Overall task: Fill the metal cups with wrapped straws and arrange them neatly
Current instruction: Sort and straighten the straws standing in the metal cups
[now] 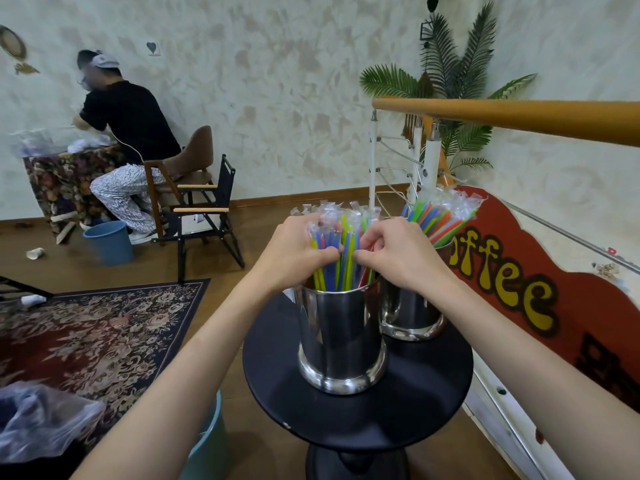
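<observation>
Two shiny metal cups stand on a small round black table (408,410). The near cup (341,337) holds a bundle of colourful wrapped straws (341,251) standing upright. My left hand (298,251) grips the bundle from the left, and my right hand (398,251) pinches straws on its right side, both just above the cup's rim. The far cup (412,313), behind and to the right, holds more wrapped straws (440,216) that lean to the right.
A red "coffee" sign (540,306) and a wooden stair railing (519,117) stand to the right. A patterned rug (97,337), a plastic bag (41,417) and a blue bin (211,441) lie at the left. A seated person (128,133), chairs and another blue bin (109,242) are farther back.
</observation>
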The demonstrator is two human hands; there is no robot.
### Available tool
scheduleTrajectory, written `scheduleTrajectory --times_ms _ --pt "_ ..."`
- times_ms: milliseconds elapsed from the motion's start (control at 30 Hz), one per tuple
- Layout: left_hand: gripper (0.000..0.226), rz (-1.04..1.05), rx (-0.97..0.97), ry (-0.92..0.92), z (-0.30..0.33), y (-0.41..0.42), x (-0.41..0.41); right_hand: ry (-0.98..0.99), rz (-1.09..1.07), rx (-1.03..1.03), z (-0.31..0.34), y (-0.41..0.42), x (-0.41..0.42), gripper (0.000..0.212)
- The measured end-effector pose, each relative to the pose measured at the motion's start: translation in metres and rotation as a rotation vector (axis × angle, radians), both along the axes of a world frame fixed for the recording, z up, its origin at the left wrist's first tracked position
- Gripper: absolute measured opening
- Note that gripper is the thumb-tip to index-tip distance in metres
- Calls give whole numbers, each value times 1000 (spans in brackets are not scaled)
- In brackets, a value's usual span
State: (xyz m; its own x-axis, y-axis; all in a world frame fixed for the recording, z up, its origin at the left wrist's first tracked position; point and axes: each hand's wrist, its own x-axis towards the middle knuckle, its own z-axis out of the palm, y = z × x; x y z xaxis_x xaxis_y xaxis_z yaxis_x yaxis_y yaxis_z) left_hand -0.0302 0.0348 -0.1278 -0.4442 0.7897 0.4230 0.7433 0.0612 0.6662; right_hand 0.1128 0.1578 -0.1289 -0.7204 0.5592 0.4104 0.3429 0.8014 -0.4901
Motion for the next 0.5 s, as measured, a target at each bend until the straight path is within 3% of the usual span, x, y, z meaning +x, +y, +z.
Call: scheduleTrajectory --times_ms 500 --pt "28 -82 -6 -74 5 -3 -2 37 62 -139 1 3 0 5"
